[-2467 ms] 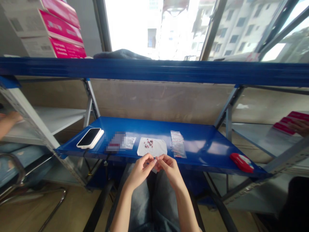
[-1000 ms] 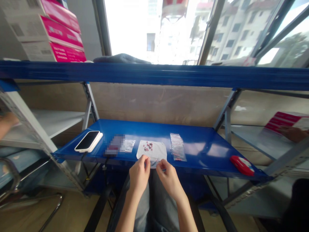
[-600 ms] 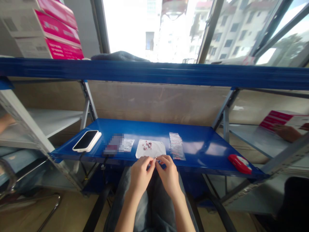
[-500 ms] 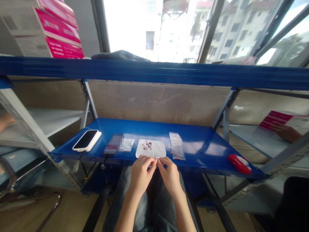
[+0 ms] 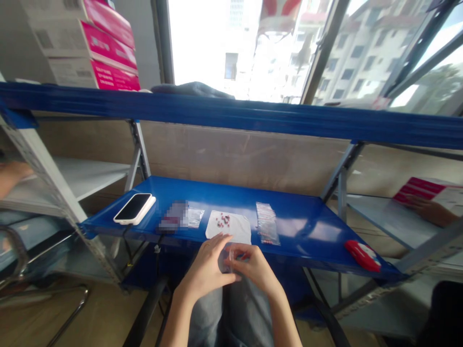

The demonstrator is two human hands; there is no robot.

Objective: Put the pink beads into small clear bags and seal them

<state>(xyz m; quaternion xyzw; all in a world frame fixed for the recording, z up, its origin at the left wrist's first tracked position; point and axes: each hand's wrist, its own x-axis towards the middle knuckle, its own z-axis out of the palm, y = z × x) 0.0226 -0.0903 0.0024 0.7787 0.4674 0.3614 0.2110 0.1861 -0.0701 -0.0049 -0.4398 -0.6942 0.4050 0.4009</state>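
My left hand (image 5: 208, 265) is just off the table's front edge, thumb and fingers spread apart with nothing held between them. Beside it, my right hand (image 5: 253, 265) is closed in a pinch on what looks like a small clear plastic bag (image 5: 232, 251), mostly hidden by the fingers. Just beyond the hands lies a white sheet (image 5: 237, 229), with several small reddish and dark pieces (image 5: 223, 220) in a loose group on it. To its right rests a stack of clear plastic bags (image 5: 266, 224); to its left, another clear bag (image 5: 196, 217).
A phone (image 5: 133, 209) lies at the left of the blue table (image 5: 304, 226), and a red object (image 5: 362, 255) at its right edge. Metal shelf posts flank the table. Another person's hand (image 5: 428, 208) is at the right, by a pink and white box (image 5: 415, 190).
My hands have moved from a fingertip pinch together to a looser pose nearer my body. The left fingers have spread; the right still pinches. The view has shifted slightly.
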